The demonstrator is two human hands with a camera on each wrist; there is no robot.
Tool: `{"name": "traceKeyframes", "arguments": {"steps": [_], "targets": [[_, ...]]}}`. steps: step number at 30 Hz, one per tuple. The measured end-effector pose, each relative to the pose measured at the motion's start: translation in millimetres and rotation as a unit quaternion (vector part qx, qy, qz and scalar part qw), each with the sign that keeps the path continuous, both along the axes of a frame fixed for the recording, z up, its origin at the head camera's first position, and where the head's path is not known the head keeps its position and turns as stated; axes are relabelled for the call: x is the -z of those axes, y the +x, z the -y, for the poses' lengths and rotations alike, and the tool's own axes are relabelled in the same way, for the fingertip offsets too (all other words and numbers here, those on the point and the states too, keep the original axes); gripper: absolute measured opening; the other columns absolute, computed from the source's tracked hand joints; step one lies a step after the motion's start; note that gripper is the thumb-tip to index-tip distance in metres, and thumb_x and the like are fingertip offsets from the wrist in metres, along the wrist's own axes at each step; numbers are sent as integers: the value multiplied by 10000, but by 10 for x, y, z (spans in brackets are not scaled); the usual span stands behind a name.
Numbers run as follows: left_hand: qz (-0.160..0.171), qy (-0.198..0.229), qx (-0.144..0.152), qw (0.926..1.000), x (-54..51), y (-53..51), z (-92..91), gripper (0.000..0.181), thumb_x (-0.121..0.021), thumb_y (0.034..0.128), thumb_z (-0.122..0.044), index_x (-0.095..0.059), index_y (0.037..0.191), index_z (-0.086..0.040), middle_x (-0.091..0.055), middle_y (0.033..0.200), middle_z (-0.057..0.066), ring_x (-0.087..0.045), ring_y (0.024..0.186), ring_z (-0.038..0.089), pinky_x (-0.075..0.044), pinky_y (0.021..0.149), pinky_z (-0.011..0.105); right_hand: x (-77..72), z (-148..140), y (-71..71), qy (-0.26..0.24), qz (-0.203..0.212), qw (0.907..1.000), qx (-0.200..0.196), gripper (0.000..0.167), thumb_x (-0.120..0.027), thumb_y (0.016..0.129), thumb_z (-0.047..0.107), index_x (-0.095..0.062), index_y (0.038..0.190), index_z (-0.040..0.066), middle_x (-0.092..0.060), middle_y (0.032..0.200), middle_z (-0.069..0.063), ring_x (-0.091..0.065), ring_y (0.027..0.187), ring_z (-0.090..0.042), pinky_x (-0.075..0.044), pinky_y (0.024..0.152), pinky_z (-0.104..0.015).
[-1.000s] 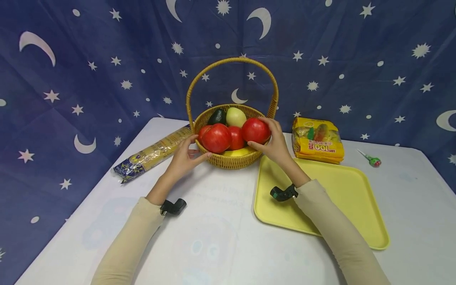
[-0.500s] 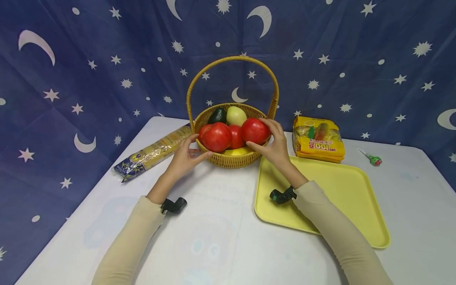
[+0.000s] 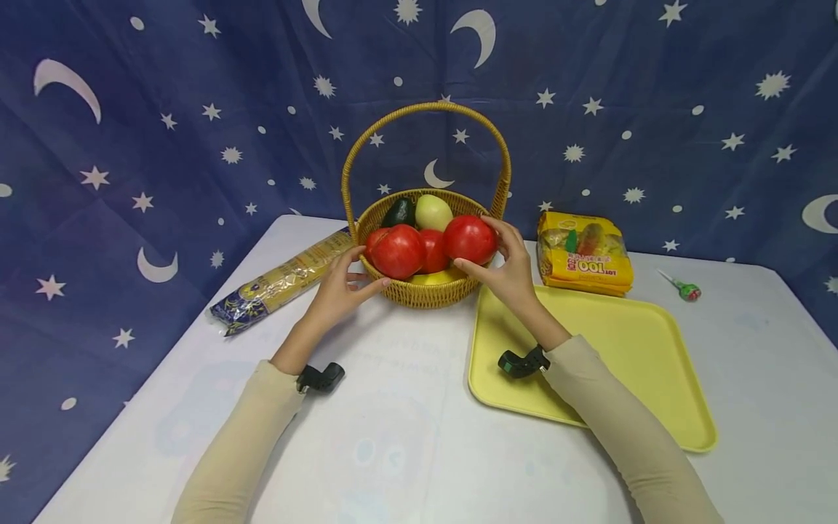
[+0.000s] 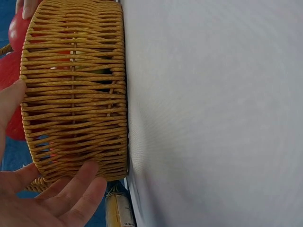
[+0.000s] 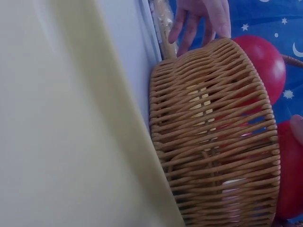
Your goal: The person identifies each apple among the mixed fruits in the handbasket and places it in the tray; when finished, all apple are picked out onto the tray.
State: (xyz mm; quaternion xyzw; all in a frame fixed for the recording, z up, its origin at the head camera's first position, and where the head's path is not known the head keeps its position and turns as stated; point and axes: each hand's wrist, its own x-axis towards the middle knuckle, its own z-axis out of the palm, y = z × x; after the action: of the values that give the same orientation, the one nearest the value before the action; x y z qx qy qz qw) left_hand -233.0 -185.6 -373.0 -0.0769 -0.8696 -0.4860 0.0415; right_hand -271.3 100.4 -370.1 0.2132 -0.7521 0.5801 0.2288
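Rightmost red fruit is being gripped by the right hand, basket ideally being steadied by the loose-fingered left hand.

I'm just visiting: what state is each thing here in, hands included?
Wicker basket: upright, handle raised
Left hand: touching the basket's rim
Rightmost red fruit: held by the right hand
Other red fruits: in the basket
Avocado: in the basket
Pale green fruit: in the basket
Yellow tray: flat, partly hidden by the right sleeve
Pasta packet: lying flat, apparently closed
Yellow packet: apparently closed
Lollipop: lying down
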Motion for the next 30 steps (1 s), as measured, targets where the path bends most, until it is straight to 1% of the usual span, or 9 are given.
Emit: {"name": "traceKeyframes", "arguments": {"steps": [4, 6, 7, 11, 14, 17, 20, 22, 30], "targets": [[5, 1, -15, 10000, 8, -8, 9, 807, -763, 863, -314, -323, 1497, -78, -350, 1436, 219, -598, 1150, 372, -518, 946, 470, -42, -21, 42, 19, 30, 10000, 39, 716, -866, 714, 31, -542, 1352, 36, -486, 1360, -160, -536, 1175, -265, -512, 957, -480], [2, -1, 3, 10000, 12, -11, 10, 804, -760, 866, -309, -321, 1497, -75, -349, 1433, 221, -598, 1150, 374, -521, 942, 470, -66, -41, 70, 19, 114, 9999, 84, 714, -865, 719, 43, -541, 1355, 49, -487, 1361, -149, -536, 1162, -260, -527, 934, -475], [7, -9, 0, 10000, 15, -11, 11, 804, -760, 866, -311, -321, 1497, -78, -350, 1430, 219, -599, 1148, 370, -522, 939, 469, -38, -63, 48, 3, 146, 9998, 98, 710, -865, 726, 60, -543, 1358, 72, -491, 1361, -124, -539, 1159, -237, -535, 927, -452], [26, -50, -13, 10000, 19, -10, 10, 804, -758, 865, -326, -322, 1498, -88, -353, 1424, 216, -598, 1150, 363, -524, 936, 469, -56, -106, 76, -136, 303, 9994, 104, 702, -857, 737, 66, -539, 1362, 89, -500, 1352, -100, -550, 1141, -213, -548, 909, -344], [19, -79, -8, 10000, 21, -11, 11, 806, -755, 866, -333, -319, 1499, -87, -352, 1427, 218, -597, 1152, 366, -522, 938, 472, -57, -129, 85, -298, 337, 9990, 31, 711, -846, 733, 13, -531, 1368, 70, -496, 1359, -113, -549, 1118, -181, -533, 902, -248], [7, -117, -14, 9999, 19, -9, 14, 807, -752, 869, -328, -314, 1502, -85, -352, 1431, 220, -599, 1152, 365, -522, 938, 472, -67, -139, 115, -497, 335, 9981, -113, 725, -820, 726, -65, -507, 1375, 14, -475, 1374, -159, -539, 1094, -147, -514, 905, -199], [14, -137, -41, 9999, 12, -3, 15, 802, -754, 868, -325, -319, 1501, -94, -356, 1432, 213, -606, 1143, 354, -526, 929, 468, -91, -145, 161, -618, 302, 9973, -249, 737, -796, 719, -119, -474, 1378, -43, -446, 1384, -214, -527, 1094, -132, -505, 916, -189], [12, -136, -54, 9999, 10, -3, 15, 796, -757, 865, -326, -328, 1496, -101, -363, 1426, 208, -611, 1137, 348, -531, 921, 466, -102, -157, 182, -664, 276, 9969, -310, 743, -785, 719, -135, -455, 1380, -60, -436, 1389, -231, -521, 1106, -131, -502, 921, -187], [9, -155, -33, 9999, 5, -8, 9, 810, -754, 866, -340, -318, 1504, -96, -357, 1434, 213, -607, 1143, 357, -533, 919, 464, -64, -256, 166, -940, 296, 9943, -418, 765, -784, 708, -152, -431, 1381, -65, -429, 1409, -184, -526, 1097, -184, -506, 907, -176]]}}
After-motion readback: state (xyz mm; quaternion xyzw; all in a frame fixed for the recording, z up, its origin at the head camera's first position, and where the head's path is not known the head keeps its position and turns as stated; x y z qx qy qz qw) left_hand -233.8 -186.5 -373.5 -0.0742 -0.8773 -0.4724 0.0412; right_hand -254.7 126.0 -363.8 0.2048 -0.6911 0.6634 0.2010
